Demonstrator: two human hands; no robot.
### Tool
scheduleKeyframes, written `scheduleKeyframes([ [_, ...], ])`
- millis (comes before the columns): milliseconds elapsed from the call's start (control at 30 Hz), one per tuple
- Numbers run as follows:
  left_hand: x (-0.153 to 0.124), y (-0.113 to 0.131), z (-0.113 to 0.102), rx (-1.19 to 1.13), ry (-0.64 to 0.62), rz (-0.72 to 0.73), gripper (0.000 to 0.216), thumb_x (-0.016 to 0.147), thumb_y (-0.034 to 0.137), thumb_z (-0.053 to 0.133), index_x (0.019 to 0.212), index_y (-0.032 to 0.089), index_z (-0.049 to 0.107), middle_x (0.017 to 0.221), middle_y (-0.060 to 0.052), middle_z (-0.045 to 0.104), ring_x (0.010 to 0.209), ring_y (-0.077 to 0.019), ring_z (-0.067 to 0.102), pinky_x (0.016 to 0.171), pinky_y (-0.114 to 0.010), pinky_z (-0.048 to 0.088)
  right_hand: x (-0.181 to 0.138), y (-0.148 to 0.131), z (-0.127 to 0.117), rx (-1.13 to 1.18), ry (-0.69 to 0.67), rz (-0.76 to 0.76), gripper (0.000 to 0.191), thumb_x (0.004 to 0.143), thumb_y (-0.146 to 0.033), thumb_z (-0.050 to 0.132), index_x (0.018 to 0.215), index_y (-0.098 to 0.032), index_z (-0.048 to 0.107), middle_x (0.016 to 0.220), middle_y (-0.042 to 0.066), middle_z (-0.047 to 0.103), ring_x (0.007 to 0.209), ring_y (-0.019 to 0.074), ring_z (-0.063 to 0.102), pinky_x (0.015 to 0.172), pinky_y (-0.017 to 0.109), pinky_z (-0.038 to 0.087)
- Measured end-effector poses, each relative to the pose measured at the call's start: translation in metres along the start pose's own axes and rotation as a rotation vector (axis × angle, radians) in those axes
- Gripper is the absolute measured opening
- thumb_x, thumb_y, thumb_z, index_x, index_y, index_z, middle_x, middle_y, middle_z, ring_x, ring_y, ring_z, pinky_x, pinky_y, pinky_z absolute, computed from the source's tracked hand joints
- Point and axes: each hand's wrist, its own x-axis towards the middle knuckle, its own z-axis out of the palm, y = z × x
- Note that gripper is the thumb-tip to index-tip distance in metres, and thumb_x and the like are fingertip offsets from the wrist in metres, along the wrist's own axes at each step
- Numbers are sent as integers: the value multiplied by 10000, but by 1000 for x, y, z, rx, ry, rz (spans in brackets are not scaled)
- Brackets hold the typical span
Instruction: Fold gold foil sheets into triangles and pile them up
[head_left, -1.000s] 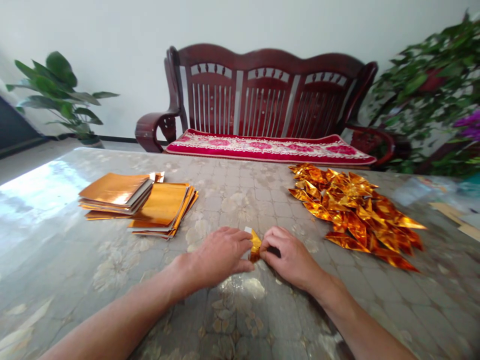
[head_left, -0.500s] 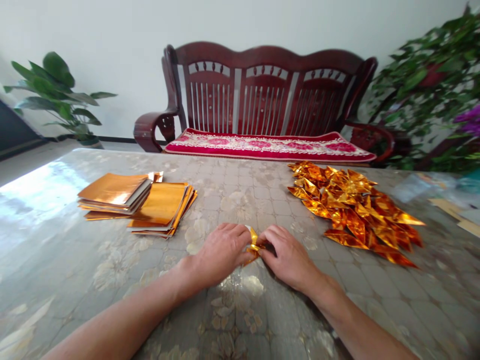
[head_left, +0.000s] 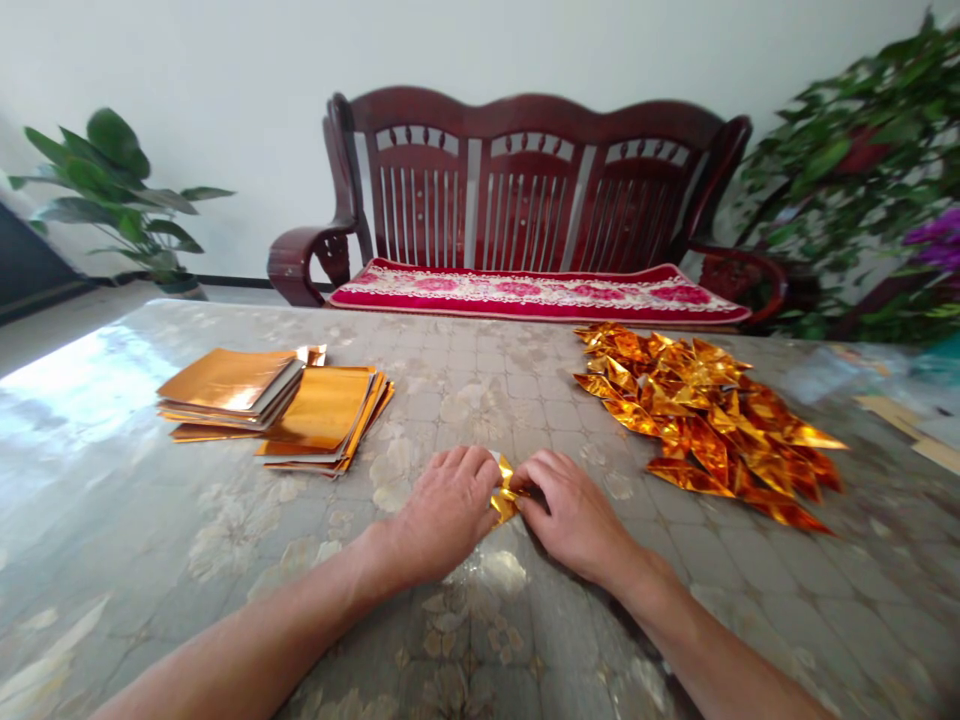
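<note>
Right in front of you, your bare forearms reach in over the patterned, glossy surface (head_left: 480,650), and your two hands meet near its middle. Between them, low against the surface, is a small piece of gold foil paper (head_left: 504,507), partly hidden by your fingers, with a bit of pale backing showing at its far end. Your right hand (head_left: 566,512) has its grip pinched on the right edge of that piece, thumb and forefinger together on it. Your left hand (head_left: 450,508) touches the piece from the other side, fingers bent; you cannot tell from this angle whether that grip is clamped on it. Farther out to the left lie two neighbouring stacks of gold foil sheets (head_left: 322,405), pale backing showing along their edges. Out to the right sits a loose heap of pointed, folded foil shapes (head_left: 705,420), with tan strips (head_left: 911,430) and a clear plastic bag (head_left: 844,370) beyond it. Past the surface stands a dark red wooden settee (head_left: 532,130) with a red floral runner (head_left: 525,290) on its seat, between a broad-leaved potted plant (head_left: 120,155) and trailing greenery (head_left: 862,180).
</note>
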Motion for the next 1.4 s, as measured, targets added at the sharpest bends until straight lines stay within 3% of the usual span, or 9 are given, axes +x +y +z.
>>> scheduleKeyframes([
  [267, 0, 9, -1, 36, 11, -60, 173, 938, 239, 513, 1098, 185, 550, 1111, -73, 586, 1070, -259, 528, 948, -422, 456, 0, -1, 0, -8, 6, -4, 151, 848, -83, 582, 915, -218, 601, 946, 30, 615, 922, 203, 534, 810, 321, 411],
  [367, -1, 10, 3, 59, 34, -55, 173, 925, 221, 524, 1091, 179, 551, 1098, -81, 584, 1076, -266, 524, 944, -428, 452, -1, -4, 2, -33, 34, 4, 73, 865, -177, 635, 903, -221, 592, 944, 37, 613, 918, 214, 533, 802, 334, 413],
  [500, -2, 10, 15, 108, 91, -28, 160, 923, 192, 519, 1079, 173, 549, 1100, -85, 581, 1079, -274, 519, 956, -441, 435, -2, -10, 7, -119, 73, 25, 123, 867, -287, 674, 890, -225, 571, 943, 46, 606, 908, 227, 526, 791, 350, 398],
  [833, -3, 13, 20, 183, 104, -2, 170, 917, 109, 484, 1068, 168, 536, 1089, -86, 578, 1027, -273, 529, 903, -440, 437, 3, -12, 9, -197, 40, 40, 64, 946, -279, 590, 931, -218, 577, 977, 49, 611, 928, 227, 523, 796, 356, 374],
  [933, -3, 13, 19, 188, 109, 1, 153, 933, 132, 488, 1074, 174, 534, 1083, -84, 582, 1016, -268, 538, 883, -436, 447, 3, -4, 4, -118, 21, -1, 43, 956, -238, 569, 954, -224, 609, 971, 34, 618, 924, 209, 534, 804, 345, 390],
  [1100, -5, 11, 22, 188, 121, 10, 146, 954, 137, 483, 1079, 177, 547, 1106, -89, 602, 1080, -272, 549, 974, -483, 415, 0, 15, -7, 110, -28, -165, 285, 958, -102, 469, 1029, -252, 701, 941, 23, 617, 932, 167, 573, 829, 301, 443],
  [1233, -7, 14, 20, 210, 156, 45, 166, 951, 141, 513, 1107, 169, 562, 1197, -111, 596, 1201, -284, 506, 1039, -491, 376, -2, 19, -12, 64, -23, -261, 424, 906, -21, 452, 1087, -283, 732, 960, 33, 635, 948, 176, 573, 853, 324, 458],
  [1300, -9, 18, 18, 222, 180, 64, 188, 967, 155, 494, 1143, 171, 557, 1227, -119, 585, 1184, -279, 511, 975, -451, 424, -2, 17, -14, 27, -19, -298, 417, 911, -31, 464, 1104, -289, 728, 1002, 43, 648, 983, 190, 565, 880, 350, 460],
  [1400, -13, 23, 15, 195, 139, 164, 129, 971, 153, 482, 1058, 185, 572, 1097, -87, 615, 994, -237, 567, 804, -371, 474, -2, 14, -16, -7, -20, -333, 404, 914, -36, 472, 1111, -288, 718, 1054, 49, 659, 1020, 203, 551, 893, 372, 464],
])
